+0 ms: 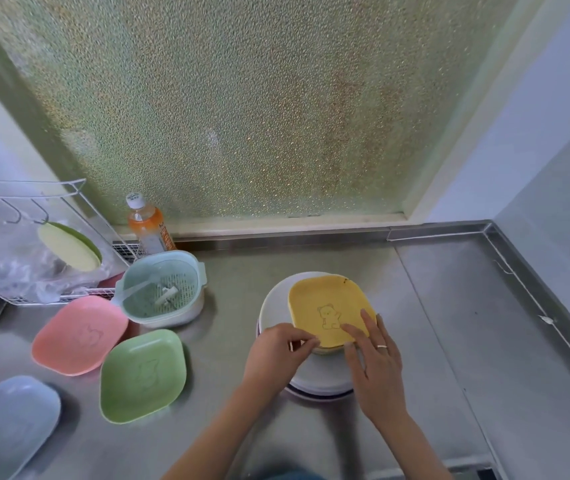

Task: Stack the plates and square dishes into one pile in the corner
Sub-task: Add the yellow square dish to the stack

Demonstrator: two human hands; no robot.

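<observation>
Nearest the camera, two bare forearms reach up from the bottom edge over the steel bench (450, 306). The left hand (276, 351) pinches the near left rim of a yellow square dish (325, 306) between thumb and fingertips. The right hand (377, 362), with a ring on one finger, lies with its fingers spread flat on the dish's near right edge, pressing rather than gripping. The yellow dish, marked with a small bear outline, sits on top of a pile of white round plates (276, 306) in the middle of the bench, set slightly to the right of the pile's centre.

To the left, three more square dishes lie apart on the bench: a green dish (143, 375), a pink dish (79, 336) just beyond it, and a blue dish (10, 420) at the near left edge. Behind them stands a pale green strainer bowl (162, 289), and farther back an orange bottle (148, 225) against the frosted window (242, 98). A wire rack (34, 216) at far left holds a yellow-green disc.
</observation>
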